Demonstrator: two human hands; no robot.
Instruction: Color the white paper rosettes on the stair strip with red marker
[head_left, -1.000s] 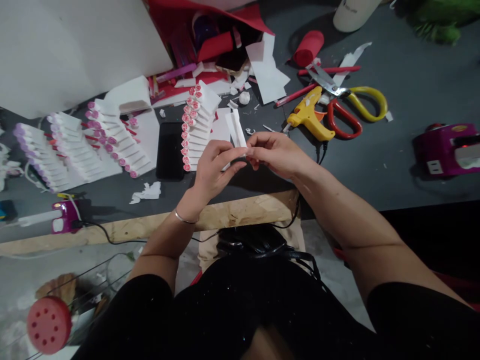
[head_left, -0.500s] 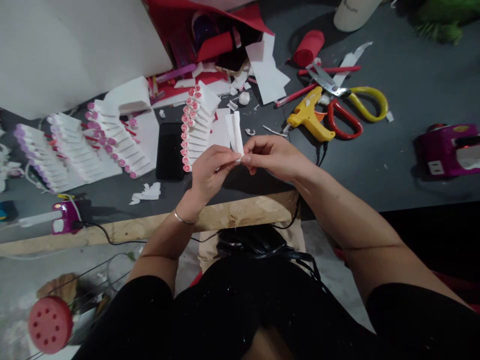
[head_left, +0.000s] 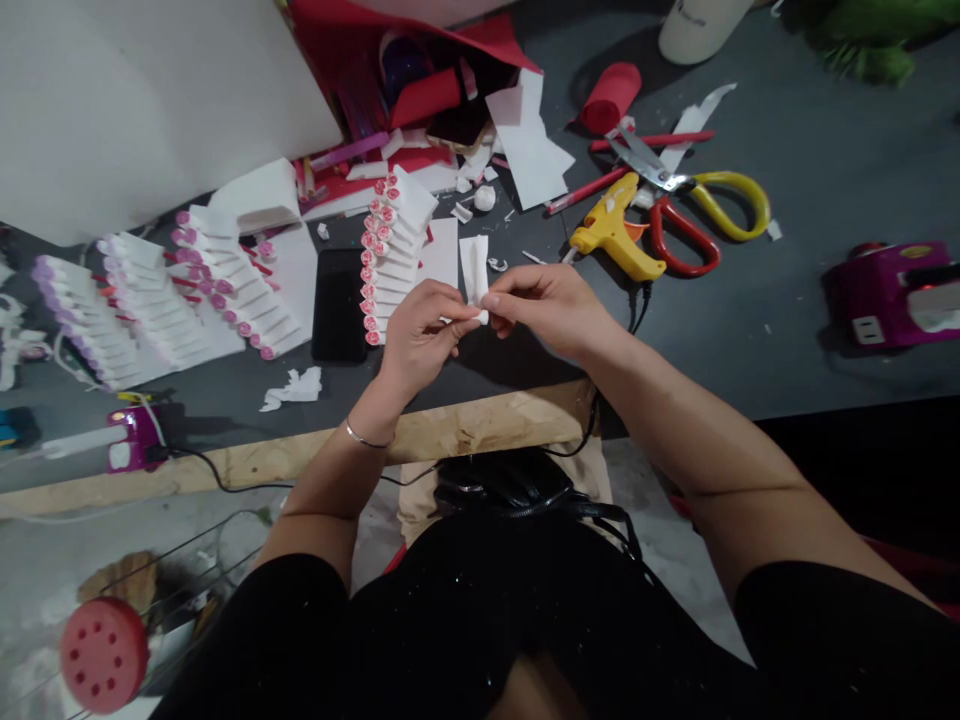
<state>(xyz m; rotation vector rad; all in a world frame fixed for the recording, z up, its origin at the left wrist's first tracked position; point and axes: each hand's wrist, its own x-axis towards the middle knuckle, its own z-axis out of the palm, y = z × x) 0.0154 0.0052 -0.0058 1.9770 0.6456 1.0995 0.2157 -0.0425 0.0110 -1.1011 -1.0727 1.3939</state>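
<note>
A narrow strip of white paper (head_left: 474, 262) stands up between my two hands, a crease running along it. My left hand (head_left: 426, 325) pinches its lower end, where a small white rolled end shows by the fingertips. From the other side, the thumb and fingers of my right hand (head_left: 551, 308) close on the strip a little higher. Just left of the strip lies a white card bearing a row of small pink-and-white paper flowers (head_left: 373, 262) on white stems. A black phone (head_left: 339, 305) rests beside that card.
Further left are more cards of purple and pink flowers (head_left: 206, 275). On the right lie a yellow glue gun (head_left: 619, 228), large scissors (head_left: 675, 185), a red roll (head_left: 611, 98) and a purple power socket (head_left: 892, 300). Paper scraps (head_left: 294, 388) lie near the wooden front edge (head_left: 495, 420).
The upper part of the strip has become shorter and now looks wider. My right hand's fingertips have shifted slightly up along it, and a white rolled end shows at my left fingertips.
</note>
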